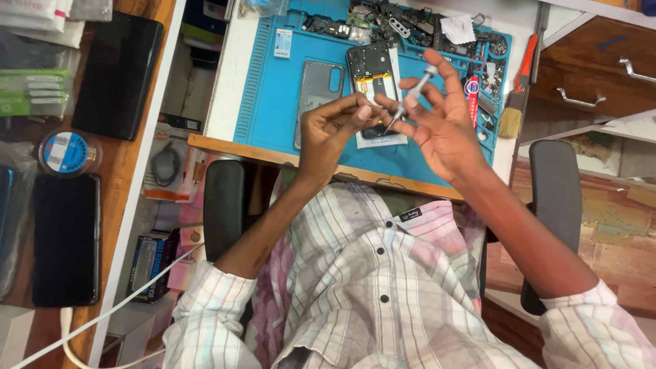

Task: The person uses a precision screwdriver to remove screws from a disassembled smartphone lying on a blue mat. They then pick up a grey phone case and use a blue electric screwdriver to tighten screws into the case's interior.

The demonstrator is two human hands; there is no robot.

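Phone repair workshop, as we read it: blue repair mat [273, 102] on the worktop [225, 89], opened phone [372, 75] beside its detached back cover [318, 92], loose circuit parts [383, 24], brush [512, 113], spare handsets [116, 75].

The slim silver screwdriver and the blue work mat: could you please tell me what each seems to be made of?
The slim silver screwdriver, held in the right hand, looks like metal: pale, shiny shaft. The blue work mat looks like matte rubber or silicone, with moulded ridges; uncertain.
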